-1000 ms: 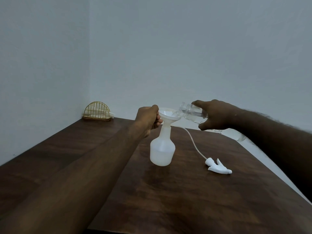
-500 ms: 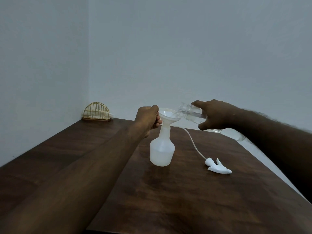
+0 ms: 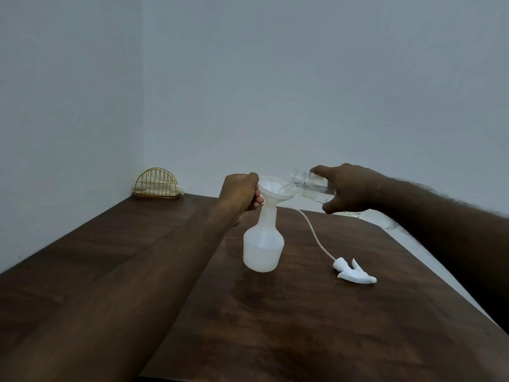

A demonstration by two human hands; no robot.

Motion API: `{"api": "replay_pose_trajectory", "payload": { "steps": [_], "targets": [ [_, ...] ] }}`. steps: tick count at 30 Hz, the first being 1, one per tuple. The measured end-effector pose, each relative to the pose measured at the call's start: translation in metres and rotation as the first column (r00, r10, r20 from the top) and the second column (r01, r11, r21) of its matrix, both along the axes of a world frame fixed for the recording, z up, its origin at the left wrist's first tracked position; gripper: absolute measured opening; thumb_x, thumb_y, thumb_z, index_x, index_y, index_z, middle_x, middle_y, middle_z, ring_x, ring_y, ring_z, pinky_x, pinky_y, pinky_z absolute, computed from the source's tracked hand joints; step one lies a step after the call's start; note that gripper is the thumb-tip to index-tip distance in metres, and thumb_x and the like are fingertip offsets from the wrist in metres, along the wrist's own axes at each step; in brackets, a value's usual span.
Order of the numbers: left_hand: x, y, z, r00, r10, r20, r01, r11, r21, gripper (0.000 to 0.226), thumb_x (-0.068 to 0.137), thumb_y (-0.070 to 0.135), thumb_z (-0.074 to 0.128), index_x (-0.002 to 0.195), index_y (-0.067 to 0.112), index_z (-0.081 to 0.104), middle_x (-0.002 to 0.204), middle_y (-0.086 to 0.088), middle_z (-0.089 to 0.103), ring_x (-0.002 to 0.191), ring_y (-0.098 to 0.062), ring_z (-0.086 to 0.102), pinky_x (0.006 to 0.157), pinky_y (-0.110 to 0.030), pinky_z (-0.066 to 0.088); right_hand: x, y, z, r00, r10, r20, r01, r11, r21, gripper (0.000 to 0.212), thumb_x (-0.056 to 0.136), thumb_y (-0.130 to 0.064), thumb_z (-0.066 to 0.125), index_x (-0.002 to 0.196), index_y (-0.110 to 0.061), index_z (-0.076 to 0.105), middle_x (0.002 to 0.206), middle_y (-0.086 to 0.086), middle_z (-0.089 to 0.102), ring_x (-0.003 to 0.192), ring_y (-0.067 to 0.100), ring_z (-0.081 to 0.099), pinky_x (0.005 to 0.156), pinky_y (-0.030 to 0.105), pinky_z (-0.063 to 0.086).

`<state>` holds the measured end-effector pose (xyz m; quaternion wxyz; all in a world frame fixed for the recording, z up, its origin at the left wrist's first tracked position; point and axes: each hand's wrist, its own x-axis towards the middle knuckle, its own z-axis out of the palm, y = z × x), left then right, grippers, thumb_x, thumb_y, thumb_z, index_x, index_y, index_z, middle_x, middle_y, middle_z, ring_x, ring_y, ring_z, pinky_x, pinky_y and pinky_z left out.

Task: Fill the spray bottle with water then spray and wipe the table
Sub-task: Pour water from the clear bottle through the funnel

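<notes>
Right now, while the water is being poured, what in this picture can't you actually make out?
All in the head view:
- Clear bottle: its rear is hidden inside the right hand.
- Funnel: its near-left rim is covered by the left hand.
- Spray bottle: the water level is unclear through the cloudy plastic.
- Wire holder: its contents are too small.
- Table: the near edge is cut off.
</notes>
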<state>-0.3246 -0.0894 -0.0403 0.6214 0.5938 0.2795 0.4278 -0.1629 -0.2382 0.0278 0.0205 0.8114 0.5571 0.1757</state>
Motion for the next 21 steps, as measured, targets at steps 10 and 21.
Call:
{"api": "replay_pose_trajectory", "payload": {
  "steps": [10,21],
  "targets": [
    [-0.0010,-0.0007,-0.0002,1.000,0.001,-0.002,-0.001,1.000,0.021,0.023,0.089,0.011,0.047,0.067,0.007,0.052,0.055,-0.006,0.050,0.037,-0.011,0.050,0.042,-0.021,0.041,0.0010,-0.0001,0.0004,1.000,-0.003,-0.005,0.003,1.000,-0.011,0.086,0.075,-0.037,0.075,0.149,-0.033,0.030,0.109,0.005,0.064,0.095,0.028,0.060,0.081,0.039,0.054],
    [-0.0008,-0.0008,-0.0007,1.000,-0.002,0.004,0.002,0.999,0.045,0.022,0.088,0.010,0.047,0.067,0.007,0.052,0.055,-0.005,0.050,0.038,-0.011,0.050,0.043,-0.022,0.041,0.0039,-0.0008,0.0006,1.000,-0.004,0.004,0.004,1.000,-0.008,0.085,0.076,-0.038,0.075,0.148,-0.033,0.031,0.109,0.004,0.065,0.095,0.027,0.060,0.081,0.037,0.053]
  ]
}}
